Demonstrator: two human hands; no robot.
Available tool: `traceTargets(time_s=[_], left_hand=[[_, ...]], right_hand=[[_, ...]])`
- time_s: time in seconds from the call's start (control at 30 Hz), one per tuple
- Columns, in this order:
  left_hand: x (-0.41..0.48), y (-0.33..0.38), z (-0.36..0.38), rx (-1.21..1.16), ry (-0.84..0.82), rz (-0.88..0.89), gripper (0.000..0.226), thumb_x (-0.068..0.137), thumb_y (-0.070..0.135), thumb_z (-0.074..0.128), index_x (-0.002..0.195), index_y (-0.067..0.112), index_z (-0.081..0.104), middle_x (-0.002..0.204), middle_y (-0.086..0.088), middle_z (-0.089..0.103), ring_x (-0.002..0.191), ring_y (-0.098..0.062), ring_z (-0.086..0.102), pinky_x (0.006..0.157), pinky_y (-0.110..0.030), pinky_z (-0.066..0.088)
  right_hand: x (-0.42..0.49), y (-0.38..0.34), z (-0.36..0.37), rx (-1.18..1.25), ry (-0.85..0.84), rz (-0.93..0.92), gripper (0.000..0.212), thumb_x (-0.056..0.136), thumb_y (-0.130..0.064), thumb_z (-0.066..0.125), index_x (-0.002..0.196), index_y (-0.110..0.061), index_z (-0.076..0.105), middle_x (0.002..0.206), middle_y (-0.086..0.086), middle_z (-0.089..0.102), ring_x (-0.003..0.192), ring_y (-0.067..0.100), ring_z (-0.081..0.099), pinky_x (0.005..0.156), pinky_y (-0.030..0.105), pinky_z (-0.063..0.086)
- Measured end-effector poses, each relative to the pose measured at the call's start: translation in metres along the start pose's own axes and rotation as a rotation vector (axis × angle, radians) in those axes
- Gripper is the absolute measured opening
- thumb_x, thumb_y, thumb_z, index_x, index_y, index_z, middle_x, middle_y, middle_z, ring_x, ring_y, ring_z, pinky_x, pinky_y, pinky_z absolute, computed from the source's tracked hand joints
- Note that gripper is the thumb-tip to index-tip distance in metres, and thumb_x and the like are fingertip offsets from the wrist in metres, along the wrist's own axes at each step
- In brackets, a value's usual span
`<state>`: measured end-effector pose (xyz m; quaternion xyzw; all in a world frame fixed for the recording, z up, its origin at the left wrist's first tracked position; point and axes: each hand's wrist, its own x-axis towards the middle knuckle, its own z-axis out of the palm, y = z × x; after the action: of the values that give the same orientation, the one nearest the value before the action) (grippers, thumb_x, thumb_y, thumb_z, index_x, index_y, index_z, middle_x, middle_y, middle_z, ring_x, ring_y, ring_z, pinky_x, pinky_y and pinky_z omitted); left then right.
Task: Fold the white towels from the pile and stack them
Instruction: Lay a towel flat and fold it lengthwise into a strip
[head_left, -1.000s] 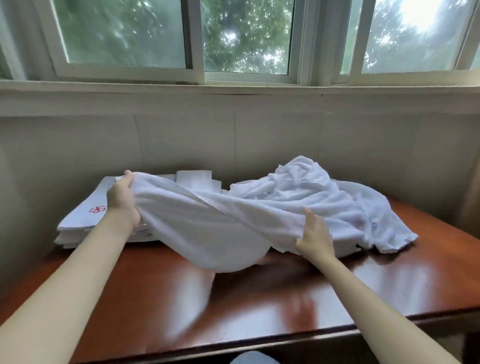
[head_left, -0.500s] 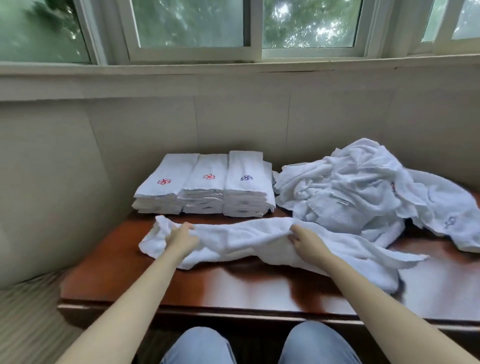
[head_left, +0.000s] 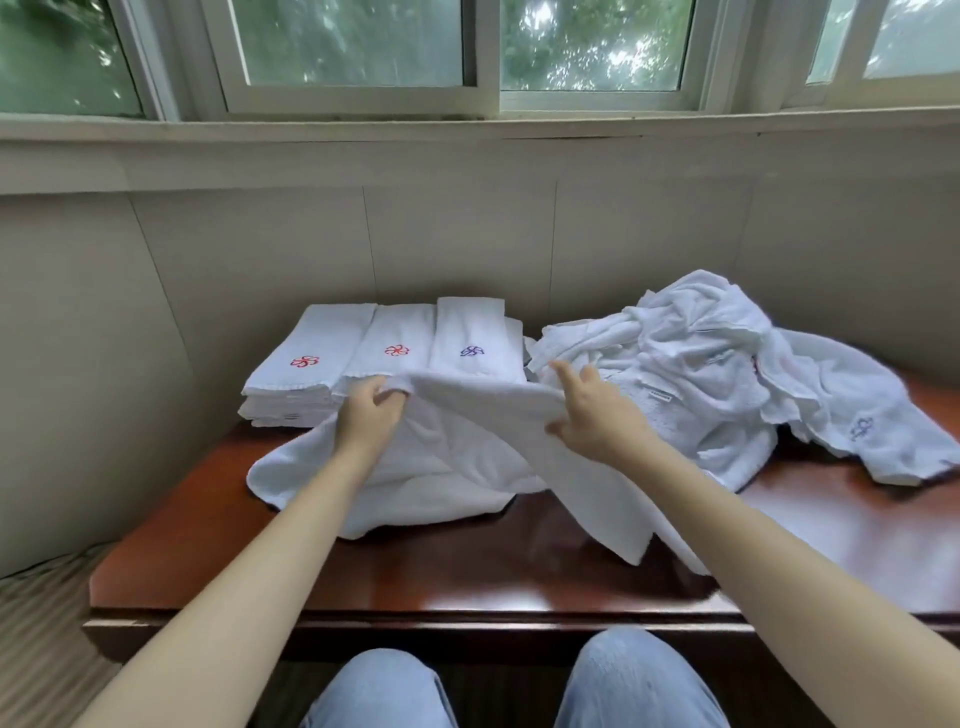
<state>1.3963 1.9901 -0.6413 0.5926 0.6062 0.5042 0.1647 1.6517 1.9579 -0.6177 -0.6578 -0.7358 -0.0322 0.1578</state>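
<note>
A white towel (head_left: 452, 467) hangs lifted over the brown table (head_left: 467, 577), its lower part resting on the wood. My left hand (head_left: 370, 415) grips the towel's top edge with curled fingers. My right hand (head_left: 597, 410) pinches the same edge further right, thumb under the cloth and index finger raised. Behind the towel stand three stacks of folded towels (head_left: 395, 348) with red and purple flower marks. The loose pile of white towels (head_left: 727, 374) lies at the back right.
A tiled wall and window sill (head_left: 467, 135) rise right behind the table. The table's front edge (head_left: 467, 618) runs just above my knees (head_left: 519, 686) in blue jeans. A striped surface (head_left: 41, 623) lies to the left, lower than the table.
Both hands have raised the towel's top edge off the table and brought it back towards the folded stacks. My hands are closer together than before.
</note>
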Motion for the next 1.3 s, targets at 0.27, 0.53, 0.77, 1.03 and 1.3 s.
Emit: traceTargets(time_s=[0.27,0.53,0.77,1.03,1.3], left_hand=[[0.003,0.135,-0.02,-0.005,0.344,0.542,0.015,0.079,0.009,0.063,0.074,-0.005,0.058,0.095,-0.027,0.055,0.097,-0.036,0.052,0.088,-0.039,0.039],[0.003,0.169,-0.076,0.122,0.496,0.804,0.019,0.075,0.016,0.062,0.077,-0.002,0.06,0.097,-0.023,0.057,0.094,-0.036,0.055,0.087,-0.029,0.035],[0.027,0.135,-0.137,0.383,0.494,0.708,0.021,0.084,0.016,0.059,0.091,-0.003,0.064,0.109,-0.025,0.055,0.107,-0.041,0.051,0.091,-0.038,0.037],[0.036,0.125,-0.168,0.605,0.476,0.666,0.057,0.085,0.017,0.067,0.136,0.003,0.046,0.147,-0.021,0.035,0.133,-0.039,0.035,0.111,-0.041,0.021],[0.041,0.134,-0.174,0.631,0.483,0.538,0.068,0.083,0.016,0.069,0.141,0.001,0.037,0.15,-0.019,0.028,0.137,-0.035,0.03,0.111,-0.04,0.019]], right_hand=[[0.004,-0.08,-0.018,0.677,0.156,-0.135,0.06,0.083,-0.039,0.066,0.127,-0.011,0.037,0.101,0.0,0.052,0.09,0.016,0.049,0.076,0.031,0.038],[0.026,-0.097,-0.06,0.844,0.215,0.023,0.009,0.079,-0.008,0.046,0.086,-0.014,0.046,0.074,-0.003,0.052,0.068,0.017,0.048,0.057,0.029,0.037],[0.035,-0.065,-0.115,0.566,0.236,-0.026,0.021,0.071,0.003,0.044,0.071,-0.012,0.059,0.067,0.002,0.053,0.067,0.022,0.051,0.053,0.019,0.037],[0.028,-0.027,-0.154,0.287,0.442,0.057,0.041,0.077,0.003,0.04,0.105,-0.012,0.065,0.11,0.016,0.062,0.101,0.037,0.056,0.079,0.033,0.045],[0.011,-0.013,-0.171,0.196,0.604,0.103,0.024,0.085,-0.003,0.043,0.099,-0.009,0.061,0.097,0.021,0.063,0.088,0.04,0.058,0.066,0.032,0.039]])
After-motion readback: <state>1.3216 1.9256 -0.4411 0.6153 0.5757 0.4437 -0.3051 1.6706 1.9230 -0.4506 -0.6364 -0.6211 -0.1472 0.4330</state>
